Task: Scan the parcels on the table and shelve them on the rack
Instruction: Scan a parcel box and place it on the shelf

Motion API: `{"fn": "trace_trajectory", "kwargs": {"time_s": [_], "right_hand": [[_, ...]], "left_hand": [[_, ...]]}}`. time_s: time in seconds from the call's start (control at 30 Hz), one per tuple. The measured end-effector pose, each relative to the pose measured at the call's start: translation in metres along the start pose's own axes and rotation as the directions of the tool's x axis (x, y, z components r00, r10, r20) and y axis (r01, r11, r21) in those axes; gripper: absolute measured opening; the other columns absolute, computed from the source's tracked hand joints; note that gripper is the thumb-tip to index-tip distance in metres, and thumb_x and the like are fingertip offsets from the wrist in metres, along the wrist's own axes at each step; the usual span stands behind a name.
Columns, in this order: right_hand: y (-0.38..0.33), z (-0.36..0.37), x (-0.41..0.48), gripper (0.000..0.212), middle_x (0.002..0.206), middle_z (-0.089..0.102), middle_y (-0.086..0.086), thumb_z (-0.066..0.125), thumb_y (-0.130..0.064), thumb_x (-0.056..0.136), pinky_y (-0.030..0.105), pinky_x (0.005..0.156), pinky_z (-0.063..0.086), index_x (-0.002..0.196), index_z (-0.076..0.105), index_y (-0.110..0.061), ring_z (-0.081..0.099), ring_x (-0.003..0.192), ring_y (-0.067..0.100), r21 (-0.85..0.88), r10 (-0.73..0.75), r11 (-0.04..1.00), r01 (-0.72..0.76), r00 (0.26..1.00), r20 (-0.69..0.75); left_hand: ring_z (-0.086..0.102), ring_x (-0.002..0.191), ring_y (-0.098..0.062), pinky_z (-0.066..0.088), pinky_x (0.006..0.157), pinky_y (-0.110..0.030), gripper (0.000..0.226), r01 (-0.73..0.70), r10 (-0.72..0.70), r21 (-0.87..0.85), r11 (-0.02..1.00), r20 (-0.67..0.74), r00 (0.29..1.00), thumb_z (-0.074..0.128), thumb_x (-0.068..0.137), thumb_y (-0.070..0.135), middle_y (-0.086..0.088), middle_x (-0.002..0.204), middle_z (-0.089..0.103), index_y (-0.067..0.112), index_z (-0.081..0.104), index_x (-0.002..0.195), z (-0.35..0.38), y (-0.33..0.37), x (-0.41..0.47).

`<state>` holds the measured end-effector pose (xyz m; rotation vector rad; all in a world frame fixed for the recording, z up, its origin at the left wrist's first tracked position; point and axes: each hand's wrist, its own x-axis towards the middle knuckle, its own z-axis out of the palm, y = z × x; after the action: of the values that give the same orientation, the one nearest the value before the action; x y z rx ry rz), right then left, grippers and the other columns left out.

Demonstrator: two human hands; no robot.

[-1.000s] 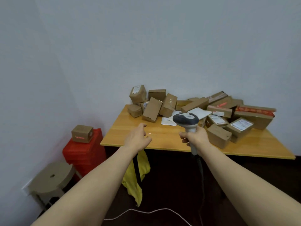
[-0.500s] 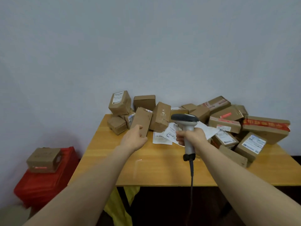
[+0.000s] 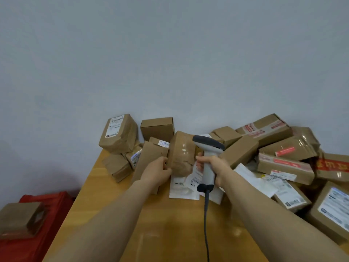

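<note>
Several brown cardboard parcels lie heaped along the back and right of the wooden table (image 3: 179,224). My left hand (image 3: 157,172) grips the lower left edge of a taped brown parcel (image 3: 182,154) that stands tilted in the middle of the heap. My right hand (image 3: 212,167) holds a grey and white barcode scanner (image 3: 208,156) by its handle, its head just right of that parcel. The scanner's grey cable (image 3: 206,224) hangs down over the table. No rack is in view.
White paper mailers (image 3: 184,188) lie flat under the scanner. A labelled parcel (image 3: 119,135) sits at the table's back left corner. Left of the table, a red container (image 3: 32,241) carries a brown box (image 3: 20,218). A plain wall stands behind.
The view has closed in on the table. My left hand has reached forward and taken hold of the taped parcel. My right hand has brought the scanner up beside it.
</note>
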<state>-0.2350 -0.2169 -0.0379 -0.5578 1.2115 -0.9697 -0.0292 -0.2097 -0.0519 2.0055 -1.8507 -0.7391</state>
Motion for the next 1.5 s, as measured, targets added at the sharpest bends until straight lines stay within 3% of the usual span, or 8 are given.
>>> {"fn": "trace_trajectory", "kwargs": {"time_s": [0.17, 0.33, 0.47, 0.63, 0.83, 0.97, 1.17, 1.5], "right_hand": [[-0.013, -0.008, 0.07, 0.044, 0.076, 0.074, 0.011, 0.082, -0.01, 0.069, 0.03, 0.051, 0.054, 0.11, 0.067, -0.007, 0.071, 0.059, 0.025, -0.002, 0.088, 0.996, -0.088, 0.995, 0.054], [-0.014, -0.001, 0.117, 0.052, 0.104, 0.072, 0.015, 0.083, -0.013, 0.064, 0.046, 0.073, 0.058, 0.113, 0.066, -0.013, 0.069, 0.091, 0.036, 0.074, 0.153, 0.985, -0.158, 0.986, 0.07], [-0.013, 0.0, 0.136, 0.038, 0.112, 0.068, 0.016, 0.08, -0.01, 0.068, 0.052, 0.09, 0.052, 0.105, 0.073, -0.016, 0.063, 0.102, 0.037, 0.083, 0.158, 0.983, -0.164, 0.985, 0.068], [-0.01, 0.001, 0.144, 0.031, 0.109, 0.069, 0.017, 0.077, -0.007, 0.071, 0.052, 0.091, 0.052, 0.102, 0.074, -0.014, 0.063, 0.103, 0.037, 0.065, 0.157, 0.984, -0.163, 0.983, 0.096], [-0.014, 0.008, 0.123, 0.032, 0.105, 0.07, 0.017, 0.076, -0.006, 0.072, 0.053, 0.087, 0.054, 0.103, 0.073, -0.011, 0.065, 0.099, 0.037, 0.039, 0.108, 0.993, -0.111, 0.991, 0.075], [-0.016, 0.007, 0.089, 0.026, 0.102, 0.071, 0.016, 0.075, -0.007, 0.074, 0.048, 0.081, 0.056, 0.1, 0.072, -0.012, 0.066, 0.095, 0.035, 0.01, 0.033, 0.999, -0.033, 0.996, 0.081], [0.003, 0.012, 0.018, 0.021, 0.086, 0.073, 0.01, 0.075, -0.005, 0.075, 0.035, 0.061, 0.055, 0.095, 0.074, -0.011, 0.067, 0.08, 0.028, -0.024, -0.054, 0.998, 0.058, 0.992, 0.112], [0.098, 0.028, -0.074, 0.032, 0.101, 0.072, 0.013, 0.08, -0.007, 0.07, 0.037, 0.073, 0.056, 0.101, 0.073, -0.012, 0.065, 0.093, 0.031, -0.307, 0.026, 0.952, 0.009, 0.993, 0.111]], "left_hand": [[0.056, 0.11, -0.014, 0.044, 0.089, -0.026, 0.045, 0.023, -0.017, -0.084, 0.996, 0.062, 0.998, 0.056, 0.093, 0.03, 0.002, 0.126, 0.059, 0.021, 0.048, 0.137, 0.018, 0.015, 0.063], [0.048, 0.128, -0.022, 0.041, 0.106, -0.036, 0.065, 0.081, -0.067, -0.126, 0.989, 0.111, 0.992, 0.055, 0.095, 0.032, -0.005, 0.144, 0.046, 0.018, 0.026, 0.151, 0.031, 0.023, 0.102], [0.052, 0.119, -0.017, 0.041, 0.093, -0.025, 0.068, 0.133, -0.11, -0.196, 0.972, 0.124, 0.986, 0.057, 0.094, 0.031, -0.004, 0.14, 0.049, 0.021, 0.022, 0.151, 0.038, 0.024, 0.117], [0.048, 0.091, -0.002, 0.04, 0.073, -0.014, 0.055, 0.147, -0.124, -0.219, 0.965, 0.115, 0.985, 0.056, 0.094, 0.028, -0.004, 0.131, 0.054, 0.02, 0.035, 0.144, 0.043, 0.021, 0.123], [0.058, 0.111, -0.021, 0.05, 0.091, -0.033, 0.045, 0.146, -0.123, -0.27, 0.952, 0.098, 0.987, 0.054, 0.094, 0.019, -0.007, 0.127, 0.059, 0.017, 0.045, 0.139, 0.034, 0.021, 0.104], [0.057, 0.109, -0.017, 0.048, 0.087, -0.029, 0.04, 0.121, -0.101, -0.359, 0.926, 0.073, 0.992, 0.057, 0.093, 0.015, -0.005, 0.126, 0.059, 0.017, 0.05, 0.132, 0.028, 0.023, 0.074], [0.057, 0.102, -0.016, 0.051, 0.081, -0.029, 0.066, 0.166, -0.169, -0.658, 0.734, 0.06, 0.984, 0.069, 0.083, 0.011, -0.002, 0.122, 0.057, 0.014, 0.037, 0.14, 0.02, 0.013, 0.003], [0.052, 0.12, -0.028, 0.045, 0.103, -0.049, 0.096, 0.333, -0.301, -0.822, 0.462, 0.208, 0.931, 0.084, 0.068, 0.038, -0.009, 0.135, 0.05, 0.011, 0.027, 0.141, 0.053, -0.049, -0.116]]}}
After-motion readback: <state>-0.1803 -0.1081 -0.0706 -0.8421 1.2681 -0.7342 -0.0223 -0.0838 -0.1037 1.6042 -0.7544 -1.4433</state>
